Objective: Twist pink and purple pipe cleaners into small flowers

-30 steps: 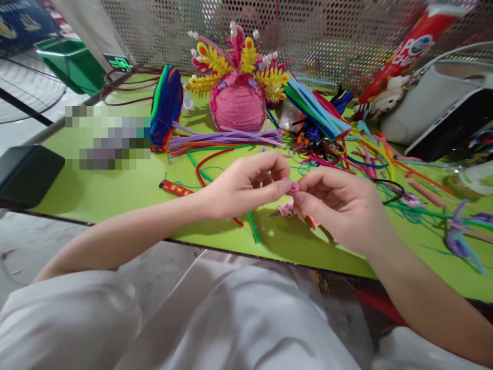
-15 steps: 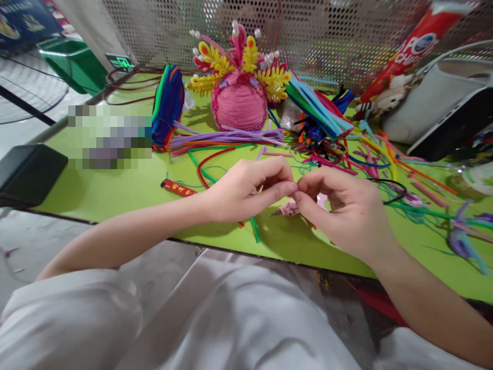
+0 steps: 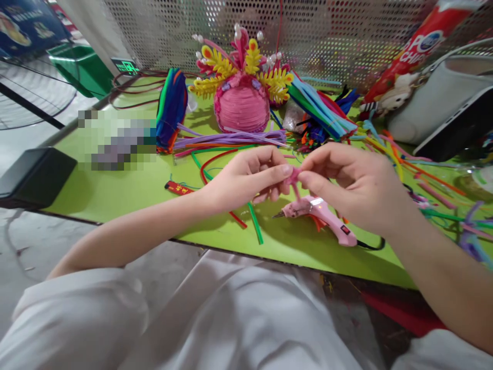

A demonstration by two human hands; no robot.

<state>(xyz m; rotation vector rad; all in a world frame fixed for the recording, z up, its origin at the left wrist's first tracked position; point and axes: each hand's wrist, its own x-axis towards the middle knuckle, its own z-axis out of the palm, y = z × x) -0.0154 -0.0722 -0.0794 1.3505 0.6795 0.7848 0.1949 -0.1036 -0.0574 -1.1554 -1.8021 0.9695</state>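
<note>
My left hand (image 3: 246,177) and right hand (image 3: 356,182) pinch one pink pipe cleaner (image 3: 295,177); glue gun (image 3: 319,210) lies at five o'clock.

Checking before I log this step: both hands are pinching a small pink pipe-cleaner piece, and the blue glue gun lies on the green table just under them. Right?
Not quite. The head view shows the glue gun is pink, not blue. The rest holds: left hand and right hand pinch the pink piece above it on the green table.

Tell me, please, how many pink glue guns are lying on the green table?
1. The pink plastic glue gun lies on the green table near its front edge, just below the right hand, nozzle pointing left. The scattered craft stems could hide another.
</note>
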